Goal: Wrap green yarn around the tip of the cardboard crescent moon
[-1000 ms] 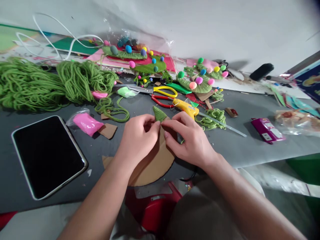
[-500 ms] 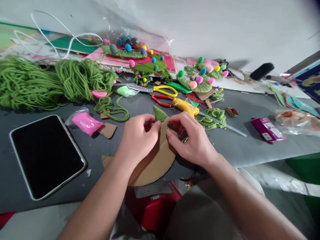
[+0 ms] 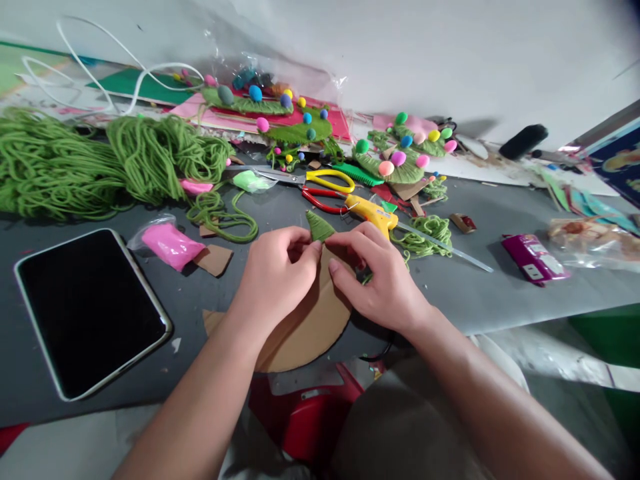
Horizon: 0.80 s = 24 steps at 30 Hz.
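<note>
A curved brown cardboard cutout (image 3: 305,333) lies under my hands at the table's front edge, its pointed tip (image 3: 319,227) wrapped in green yarn. My left hand (image 3: 280,277) pinches the cutout just below the wrapping, thumb on top and fingers curled underneath. From the other side, my right hand (image 3: 383,277) is closed at the cutout's edge, its index fingertip against the lowest turns of yarn and its thumb over the cardboard. A green yarn strand (image 3: 367,275) shows beside the right fingers; its path between them is mostly hidden.
Beyond my hands lie scissors (image 3: 327,187) and a yellow glue gun (image 3: 370,212) with a glue stick. A tablet (image 3: 95,313) and a pink packet (image 3: 173,243) are at left, green yarn bundles (image 3: 150,157) behind. Pompom-trimmed green pieces (image 3: 395,167) stand at the back; a purple packet (image 3: 535,259) lies right.
My right index finger has shifted left and up onto the edge of the wrapped tip. My left hand and the cutout have hardly moved.
</note>
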Available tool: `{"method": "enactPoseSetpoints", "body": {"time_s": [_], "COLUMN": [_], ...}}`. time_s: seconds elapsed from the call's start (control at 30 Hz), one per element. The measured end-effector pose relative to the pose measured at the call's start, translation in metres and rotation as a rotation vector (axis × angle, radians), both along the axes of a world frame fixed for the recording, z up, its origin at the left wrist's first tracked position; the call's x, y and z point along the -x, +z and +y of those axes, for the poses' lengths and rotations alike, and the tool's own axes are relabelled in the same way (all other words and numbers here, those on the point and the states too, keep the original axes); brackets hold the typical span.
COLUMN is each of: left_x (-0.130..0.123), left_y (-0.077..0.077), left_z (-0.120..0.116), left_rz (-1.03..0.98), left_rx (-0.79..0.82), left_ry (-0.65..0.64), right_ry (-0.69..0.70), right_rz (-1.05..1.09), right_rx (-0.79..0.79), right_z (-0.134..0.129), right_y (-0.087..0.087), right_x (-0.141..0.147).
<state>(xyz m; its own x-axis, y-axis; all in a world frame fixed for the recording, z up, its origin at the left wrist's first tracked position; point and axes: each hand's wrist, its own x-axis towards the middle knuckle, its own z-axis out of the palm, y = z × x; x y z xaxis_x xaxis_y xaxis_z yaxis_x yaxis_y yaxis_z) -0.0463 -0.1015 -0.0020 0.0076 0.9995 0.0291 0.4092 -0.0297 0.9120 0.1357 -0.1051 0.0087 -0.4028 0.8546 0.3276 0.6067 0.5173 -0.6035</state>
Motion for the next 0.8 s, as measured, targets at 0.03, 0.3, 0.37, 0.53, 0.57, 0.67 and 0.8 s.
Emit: {"method": "enactPoseSetpoints", "body": {"time_s": [0.03, 0.3, 0.37, 0.53, 0.57, 0.67, 0.8], "left_x": [-0.0001, -0.0007, -0.0008, -0.0010, -0.0010, -0.0008, -0.0006], "left_y": [-0.0001, 0.0010, 0.0020, 0.0014, 0.0011, 0.0010, 0.0023], "left_z": [-0.0001, -0.0003, -0.0003, -0.0002, -0.0002, -0.0003, -0.0001], "left_rz": [-0.002, -0.011, -0.017, -0.029, -0.028, -0.036, -0.035], "left_rx": [0.003, 0.010, 0.013, 0.008, 0.009, 0.017, 0.008], "left_ry": [0.001, -0.002, -0.009, -0.012, -0.011, -0.010, -0.012], "right_ry": [-0.004, -0.036, -0.003, -0.019, -0.025, -0.045, -0.082], "right_rz": [0.004, -0.013, -0.043, -0.107, -0.111, -0.123, -0.118], "right_rx": [-0.007, -0.080, -0.068, -0.056, -0.058, -0.071, -0.099], "right_z": [0.0000, -0.0032, -0.0034, -0.0029, -0.0029, -0.0031, -0.0032], "right_y": [-0.0001, 0.0014, 0.0016, 0.0021, 0.0021, 0.0011, -0.0001], "right_x": [0.0002, -0.0005, -0.0003, 0.0012, 0.0015, 0.0017, 0.0008]}}
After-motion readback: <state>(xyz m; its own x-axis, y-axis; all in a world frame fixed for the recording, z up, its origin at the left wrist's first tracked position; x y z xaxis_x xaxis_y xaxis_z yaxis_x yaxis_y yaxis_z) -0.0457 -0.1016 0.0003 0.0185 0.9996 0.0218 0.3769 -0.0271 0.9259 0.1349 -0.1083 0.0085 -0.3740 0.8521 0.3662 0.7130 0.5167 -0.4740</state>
